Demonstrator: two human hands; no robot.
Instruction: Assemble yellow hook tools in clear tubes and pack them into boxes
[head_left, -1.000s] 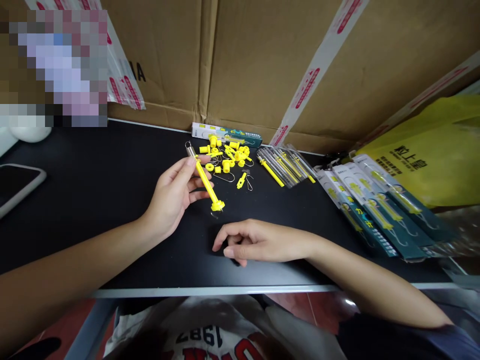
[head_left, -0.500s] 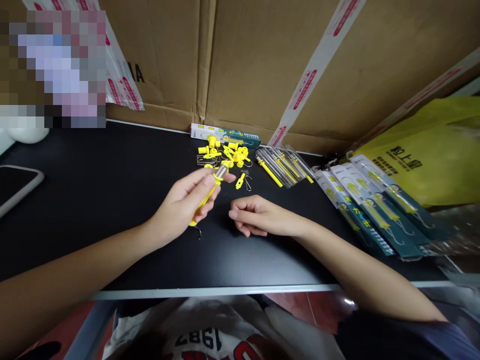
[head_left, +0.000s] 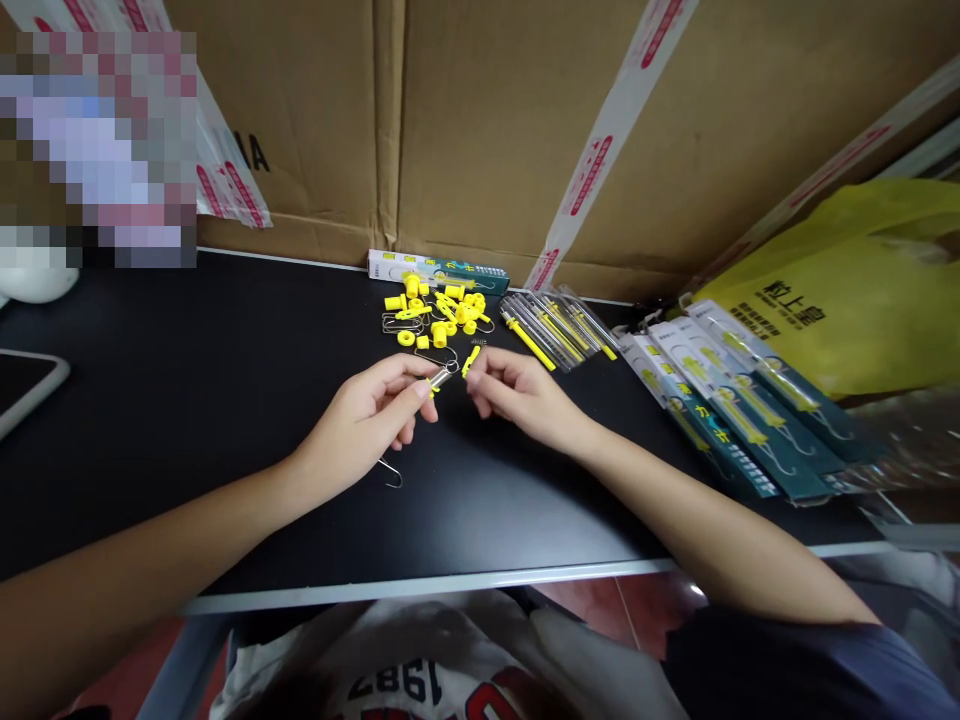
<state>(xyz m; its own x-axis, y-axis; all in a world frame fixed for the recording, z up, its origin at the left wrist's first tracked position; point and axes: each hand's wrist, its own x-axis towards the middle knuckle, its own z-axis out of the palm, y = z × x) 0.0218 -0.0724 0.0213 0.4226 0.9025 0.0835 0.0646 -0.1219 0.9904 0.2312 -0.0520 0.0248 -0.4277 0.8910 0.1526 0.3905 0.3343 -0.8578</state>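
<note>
My left hand [head_left: 386, 408] is closed round a spring scale [head_left: 439, 379]. The scale's shiny metal end sticks out past the thumb, and a bent wire hook [head_left: 391, 474] shows below the hand. Most of its yellow body is hidden by my fingers. A thin wire loop [head_left: 451, 366] appears at the metal end; I cannot tell whether it is joined on. Just to the right, my right hand [head_left: 521, 392] pinches a small yellow plastic piece [head_left: 471, 360]. A little coil spring [head_left: 478, 343] lies right beyond that piece.
Several yellow plastic parts [head_left: 450, 310] and wire hooks lie in a pile beyond my hands, before a printed box [head_left: 439, 271]. Clear tubes with yellow rods [head_left: 559, 330] lie right of it. Boxed scales [head_left: 739, 400] and a yellow bag [head_left: 817, 300] are farther right; a phone [head_left: 26, 390] lies left.
My right hand has moved forward from the table and closed on the yellow piece that lay there. The spring scale in my left hand has turned, with more of its body hidden.
</note>
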